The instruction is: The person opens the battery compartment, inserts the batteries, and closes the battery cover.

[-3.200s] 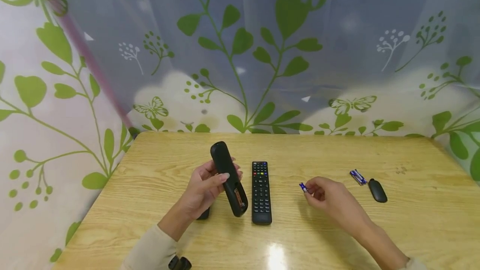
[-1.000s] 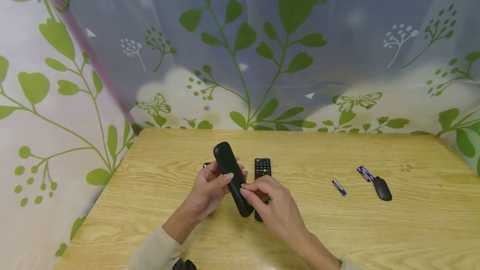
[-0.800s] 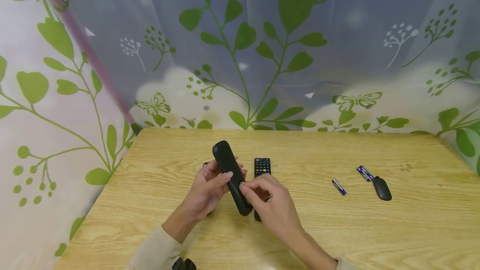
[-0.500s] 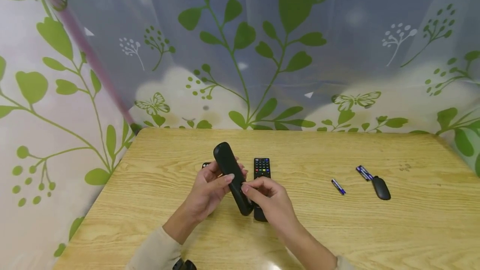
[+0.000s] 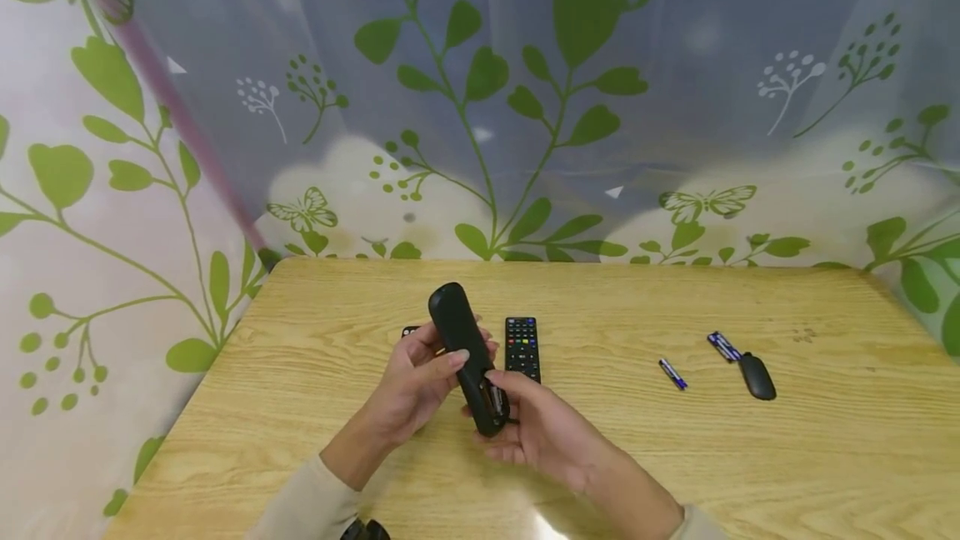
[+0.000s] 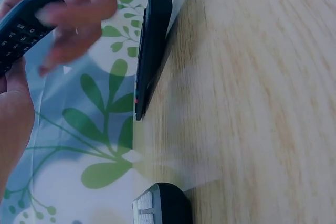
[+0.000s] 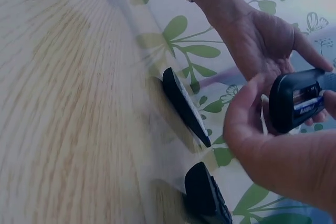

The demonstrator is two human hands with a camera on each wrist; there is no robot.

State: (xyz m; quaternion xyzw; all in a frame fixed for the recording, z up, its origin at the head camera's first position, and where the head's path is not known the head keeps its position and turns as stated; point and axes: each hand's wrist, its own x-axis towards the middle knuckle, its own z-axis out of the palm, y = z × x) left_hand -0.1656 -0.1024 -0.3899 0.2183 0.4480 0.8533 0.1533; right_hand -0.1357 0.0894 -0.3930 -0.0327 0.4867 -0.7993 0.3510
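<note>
Fitting batteries into the held remote [image 5: 453, 325] looks about half done. It is raised off the table [image 5: 615, 307], just left of the keypad remote [image 5: 522, 344], back up, its compartment uncovered. A fitted battery [image 7: 310, 107] shows inside; the slot beside it seems bare, though too small to be sure. Remaining, by my judgement: filling that slot, perhaps with the loose battery [image 5: 672, 374] right of the keypad remote, then closing with what looks like the cover [image 5: 757, 376], farther right of it, beside a battery pair [image 5: 723, 347]. The left hand [image 5: 420, 382] grips the held remote, thumb along its back. The right hand [image 5: 551, 432] closes narrowly about its lower end, thumb at the opening, fingers beneath; whether that thumb is pushing, I cannot tell.
</note>
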